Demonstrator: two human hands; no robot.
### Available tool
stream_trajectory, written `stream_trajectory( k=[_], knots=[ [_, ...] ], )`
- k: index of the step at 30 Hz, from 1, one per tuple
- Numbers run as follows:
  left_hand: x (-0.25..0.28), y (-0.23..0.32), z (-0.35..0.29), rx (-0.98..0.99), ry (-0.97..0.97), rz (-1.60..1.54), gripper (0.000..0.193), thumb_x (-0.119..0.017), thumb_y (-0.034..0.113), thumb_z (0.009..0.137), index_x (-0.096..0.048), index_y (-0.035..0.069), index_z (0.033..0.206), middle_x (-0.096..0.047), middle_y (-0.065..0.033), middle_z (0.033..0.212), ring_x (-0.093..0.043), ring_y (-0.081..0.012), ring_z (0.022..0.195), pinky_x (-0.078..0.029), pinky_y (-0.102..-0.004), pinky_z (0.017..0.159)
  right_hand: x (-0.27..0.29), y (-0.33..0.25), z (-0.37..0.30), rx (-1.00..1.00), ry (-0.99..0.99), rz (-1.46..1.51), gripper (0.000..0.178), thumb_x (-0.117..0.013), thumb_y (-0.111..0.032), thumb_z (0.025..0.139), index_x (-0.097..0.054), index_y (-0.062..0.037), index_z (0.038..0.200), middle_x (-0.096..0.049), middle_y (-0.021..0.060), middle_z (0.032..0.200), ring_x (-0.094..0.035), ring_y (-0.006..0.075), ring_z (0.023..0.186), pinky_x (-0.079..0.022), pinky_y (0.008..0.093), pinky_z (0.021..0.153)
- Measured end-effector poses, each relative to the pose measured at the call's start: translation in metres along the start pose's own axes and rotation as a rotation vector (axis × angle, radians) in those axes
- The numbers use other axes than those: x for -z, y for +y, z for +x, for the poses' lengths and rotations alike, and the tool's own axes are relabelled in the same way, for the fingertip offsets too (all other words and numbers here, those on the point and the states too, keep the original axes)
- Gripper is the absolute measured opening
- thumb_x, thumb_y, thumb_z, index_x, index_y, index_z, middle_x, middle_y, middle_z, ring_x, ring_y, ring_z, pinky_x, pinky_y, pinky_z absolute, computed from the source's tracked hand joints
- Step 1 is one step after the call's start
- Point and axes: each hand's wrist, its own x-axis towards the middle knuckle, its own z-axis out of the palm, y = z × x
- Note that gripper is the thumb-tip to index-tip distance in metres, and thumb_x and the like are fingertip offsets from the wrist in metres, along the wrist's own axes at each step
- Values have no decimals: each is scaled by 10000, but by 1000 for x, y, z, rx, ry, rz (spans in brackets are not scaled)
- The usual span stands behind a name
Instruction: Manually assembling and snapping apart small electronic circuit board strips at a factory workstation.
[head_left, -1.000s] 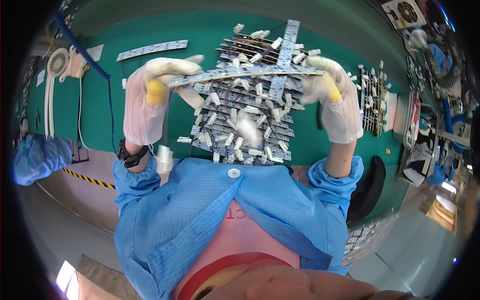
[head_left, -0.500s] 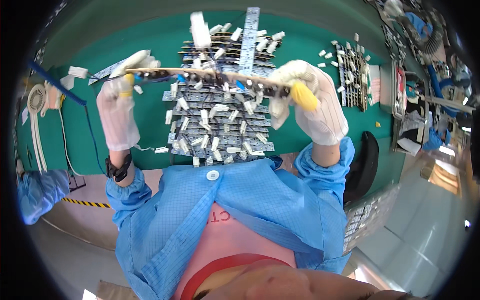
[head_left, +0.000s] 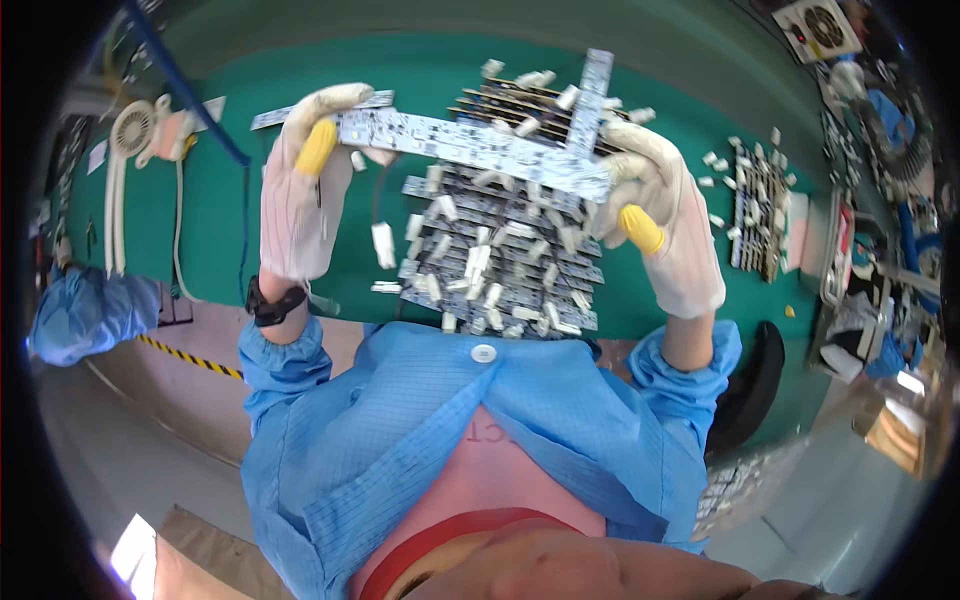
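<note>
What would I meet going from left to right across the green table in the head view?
White desk fan → left hand in a white glove → stack of dark circuit strips → right hand in a white glove → smaller pile of strips.

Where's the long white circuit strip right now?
In the head view, the long white circuit strip is held up between the left hand and right hand, above the pile of dark boards on the green mat.

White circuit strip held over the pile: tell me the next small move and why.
Probably lower the white circuit strip level toward the stacked boards. Left hand and right hand each pinch one end, it hangs slanted above the pile, and a white connector dangles beneath on a wire.
</note>
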Motion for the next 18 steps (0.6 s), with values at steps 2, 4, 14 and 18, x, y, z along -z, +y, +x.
stream_trajectory(
  k=[2, 4, 14, 18],
  knots=[
    [15, -9, 14, -24, 97, -206, 296, -354, 107, 969, -528, 5, 1187, -618, -103, 949, -579, -165, 847, -432, -255, 809, -4, 7, 3, -6, 60, -457, 670, -719, -229, 795, -395, -2, 1336, -609, 50, 801, -563, 111, 622, -443, 239, 537],
    [58, -49, 26, -15, 359, 234, 334, -351, 36, 882, -558, 19, 1144, -653, -93, 856, -600, -166, 805, -442, -259, 805, -11, 12, 7, -41, 129, -984, 828, -793, -162, 679, -364, -31, 1374, -617, 56, 778, -590, 171, 600, -465, 309, 545],
    [106, -168, 38, 151, 240, 716, 378, -492, 3, 807, -634, 111, 1141, -654, -84, 1082, -599, -205, 1003, -434, -283, 871, 1, 46, 10, 157, 14, -1086, 511, -715, -181, 774, -529, -126, 1246, -615, 112, 874, -613, 253, 692, -478, 345, 578],
    [112, -135, 42, 103, 430, 695, 467, -499, -75, 725, -664, 131, 1110, -663, -93, 1033, -605, -223, 964, -448, -296, 866, -3, 25, 18, 118, 114, -999, 368, -702, -137, 778, -622, -167, 1136, -579, 64, 755, -559, 212, 637, -446, 327, 574]
  ],
)
